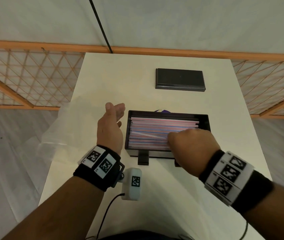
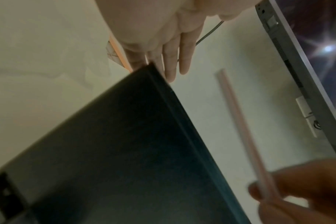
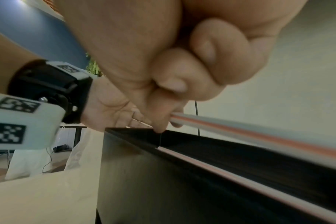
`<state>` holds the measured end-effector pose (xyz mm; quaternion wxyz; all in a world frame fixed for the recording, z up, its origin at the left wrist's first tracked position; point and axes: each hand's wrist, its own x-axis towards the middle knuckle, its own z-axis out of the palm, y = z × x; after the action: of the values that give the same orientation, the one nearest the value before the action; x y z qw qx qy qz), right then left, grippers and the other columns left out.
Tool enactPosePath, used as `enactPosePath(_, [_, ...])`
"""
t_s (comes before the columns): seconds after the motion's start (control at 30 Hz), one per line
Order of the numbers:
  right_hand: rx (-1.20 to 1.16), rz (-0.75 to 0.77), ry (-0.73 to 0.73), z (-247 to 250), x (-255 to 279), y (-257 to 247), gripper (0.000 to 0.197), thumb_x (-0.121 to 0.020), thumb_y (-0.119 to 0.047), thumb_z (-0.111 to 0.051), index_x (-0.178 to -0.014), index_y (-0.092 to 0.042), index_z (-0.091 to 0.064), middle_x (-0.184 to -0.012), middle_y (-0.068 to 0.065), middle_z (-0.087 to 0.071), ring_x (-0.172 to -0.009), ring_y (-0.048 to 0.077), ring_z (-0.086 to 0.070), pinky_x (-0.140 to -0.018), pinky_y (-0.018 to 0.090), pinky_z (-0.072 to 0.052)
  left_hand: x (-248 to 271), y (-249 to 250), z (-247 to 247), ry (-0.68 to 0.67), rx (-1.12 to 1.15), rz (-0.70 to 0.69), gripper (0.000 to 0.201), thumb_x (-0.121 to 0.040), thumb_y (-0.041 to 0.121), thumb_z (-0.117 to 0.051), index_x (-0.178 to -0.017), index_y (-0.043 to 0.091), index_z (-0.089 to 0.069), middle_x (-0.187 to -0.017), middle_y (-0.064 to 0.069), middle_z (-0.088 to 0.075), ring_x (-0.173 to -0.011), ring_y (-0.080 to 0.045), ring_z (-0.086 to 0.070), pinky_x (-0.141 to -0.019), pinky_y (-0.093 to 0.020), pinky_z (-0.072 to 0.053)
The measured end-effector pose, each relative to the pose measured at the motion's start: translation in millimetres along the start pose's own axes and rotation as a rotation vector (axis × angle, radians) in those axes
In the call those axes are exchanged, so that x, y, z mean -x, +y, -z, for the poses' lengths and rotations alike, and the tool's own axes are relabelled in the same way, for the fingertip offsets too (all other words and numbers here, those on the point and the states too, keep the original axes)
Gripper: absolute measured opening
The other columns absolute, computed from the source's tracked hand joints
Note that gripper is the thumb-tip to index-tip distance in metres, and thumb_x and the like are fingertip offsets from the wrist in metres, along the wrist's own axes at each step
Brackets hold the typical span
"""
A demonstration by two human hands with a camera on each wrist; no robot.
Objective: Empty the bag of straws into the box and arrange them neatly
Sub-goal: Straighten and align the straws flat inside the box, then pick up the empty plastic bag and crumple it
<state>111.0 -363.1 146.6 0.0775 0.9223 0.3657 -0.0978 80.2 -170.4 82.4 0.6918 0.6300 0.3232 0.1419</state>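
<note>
A black box (image 1: 206, 118) in the middle of the table holds several pink, blue and white striped straws (image 1: 155, 129) lying lengthwise. My right hand (image 1: 179, 137) hovers over the box's right half and pinches one striped straw (image 3: 240, 130) just above the box rim (image 3: 163, 181). The same straw (image 2: 238, 118) shows in the left wrist view, held at its near end. My left hand (image 1: 113, 116) stands open with straight fingers (image 2: 175, 60) beside the box's left end wall (image 2: 125, 151). A clear, limp plastic bag (image 1: 56, 129) lies at the table's left edge.
A black lid (image 1: 180, 80) lies flat at the back of the table. A small purple and white thing (image 1: 162, 110) peeks out behind the box. An orange lattice fence (image 1: 25, 80) runs behind the table, and a thin black cable (image 1: 101, 26) hangs above.
</note>
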Motion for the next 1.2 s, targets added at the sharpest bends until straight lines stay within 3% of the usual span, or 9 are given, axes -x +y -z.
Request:
enactPosePath(0.1, [-0.045, -0.003, -0.055, -7, -8, -1, 0.008, -0.090, -0.024, -0.047, -0.087, -0.028, -0.041, -0.086, -0.003, -0.065, -0.070, 0.025, -0.058, -0.058, 0.029, -0.034, 3, -3, -2, -0.014, -0.062, -0.002, 0.076, -0.097, 0.062, -0.022, -0.136, 0.015, -0.066, -0.140, 0.001, -0.066, -0.131, -0.012, -0.059, -0.120, -0.042, -0.039])
enactPosePath(0.37, [-0.457, -0.097, 0.148, -37, -14, 19, 0.021, -0.087, -0.031, -0.058, -0.096, -0.016, -0.071, -0.093, 0.002, -0.058, -0.088, 0.029, -0.058, -0.076, 0.045, -0.053, 3, -4, -2, -0.003, -0.112, -0.007, 0.080, -0.092, 0.065, -0.024, -0.139, 0.014, -0.064, -0.142, -0.001, -0.065, -0.133, -0.013, -0.058, -0.121, -0.046, -0.039])
enactPosePath(0.53, [-0.366, -0.002, 0.035, -38, -16, 17, 0.061, -0.086, -0.068, -0.030, -0.106, -0.023, -0.065, -0.111, -0.008, -0.064, -0.108, 0.025, -0.056, -0.094, 0.045, -0.045, 5, -5, -6, -0.023, -0.158, -0.027, 0.078, -0.093, 0.066, -0.024, -0.140, 0.019, -0.063, -0.148, 0.000, -0.061, -0.140, -0.014, -0.052, -0.123, -0.044, -0.036])
enactPosePath(0.7, [-0.285, 0.084, -0.143, -47, -7, 5, 0.084, -0.085, -0.076, -0.011, -0.140, -0.025, -0.050, -0.154, -0.009, -0.041, -0.148, 0.020, -0.025, -0.120, 0.051, -0.017, 4, -11, -6, -0.037, -0.197, -0.027, 0.079, -0.093, 0.068, -0.022, -0.142, 0.021, -0.061, -0.150, 0.002, -0.058, -0.141, -0.013, -0.050, -0.123, -0.044, -0.036])
enactPosePath(0.9, [-0.285, 0.087, -0.110, -51, -6, 6, 0.085, -0.086, -0.072, -0.008, -0.136, -0.023, -0.056, -0.150, -0.007, -0.047, -0.146, 0.019, -0.030, -0.119, 0.051, -0.018, 10, -3, -8, -0.047, -0.225, -0.010, 0.069, -0.095, 0.065, -0.026, -0.135, 0.026, -0.065, -0.141, 0.005, -0.064, -0.133, -0.011, -0.057, -0.120, -0.042, -0.039])
enactPosePath(0.97, [-0.302, 0.096, -0.092, -50, -6, 7, 0.080, -0.088, -0.070, -0.011, -0.132, -0.023, -0.059, -0.146, -0.007, -0.051, -0.144, 0.019, -0.034, -0.118, 0.050, -0.022, 12, 7, -5, -0.030, -0.312, -0.089, 0.037, -0.104, 0.053, -0.039, -0.117, 0.033, -0.068, -0.122, 0.005, -0.070, -0.110, -0.012, -0.066, -0.101, -0.030, -0.049])
enactPosePath(1.03, [-0.345, 0.086, 0.009, -48, -7, 10, 0.066, -0.092, -0.065, -0.019, -0.114, -0.023, -0.065, -0.127, -0.008, -0.062, -0.131, 0.020, -0.048, -0.111, 0.048, -0.032, 9, 29, 7, 0.076, -0.525, -0.244, 0.021, -0.103, 0.035, -0.058, -0.121, 0.026, -0.066, -0.118, 0.001, -0.067, -0.088, -0.006, -0.065, -0.075, -0.013, -0.043])
enactPosePath(1.1, [-0.432, 0.051, 0.158, -44, -9, 17, 0.055, -0.095, -0.057, -0.028, -0.100, -0.018, -0.067, -0.108, -0.005, -0.067, -0.113, 0.022, -0.059, -0.102, 0.046, -0.041, -4, 52, 30, 0.235, -0.674, -0.340, 0.041, -0.096, 0.025, -0.069, -0.134, 0.016, -0.057, -0.131, -0.001, -0.058, -0.094, 0.004, -0.061, -0.081, -0.011, -0.036])
enactPosePath(1.2, [-0.551, 0.002, 0.307, -38, -12, 32, 0.047, -0.097, -0.044, -0.036, -0.101, -0.011, -0.070, -0.102, 0.003, -0.071, -0.101, 0.026, -0.064, -0.095, 0.046, -0.048, -48, 45, 82, 0.340, -0.825, -0.010, 0.096, -0.075, 0.047, -0.080, -0.152, 0.015, -0.030, -0.150, -0.017, -0.047, -0.115, -0.036, -0.065, -0.099, -0.039, -0.051])
